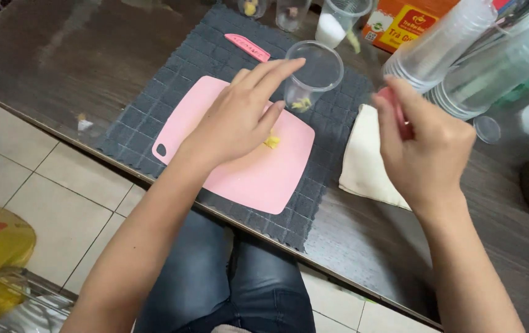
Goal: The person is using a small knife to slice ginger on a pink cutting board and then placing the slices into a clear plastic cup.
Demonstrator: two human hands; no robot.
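1. My left hand (240, 120) lies flat, fingers spread, holding nothing, over the pink cutting board (258, 179) at frame centre.
2. A yellow piece (272, 142) sits just beside its fingertips.
3. My right hand (424, 148), centre right, pinches a small red object (389, 97).
4. A clear cup (313, 71) stands at the board's upper edge.

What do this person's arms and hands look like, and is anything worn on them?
Both forearms are bare, with no sleeves in view. The left hand and right hand wear no gloves, and no rings, watch or bracelet show. Blue jeans cover the lap below.
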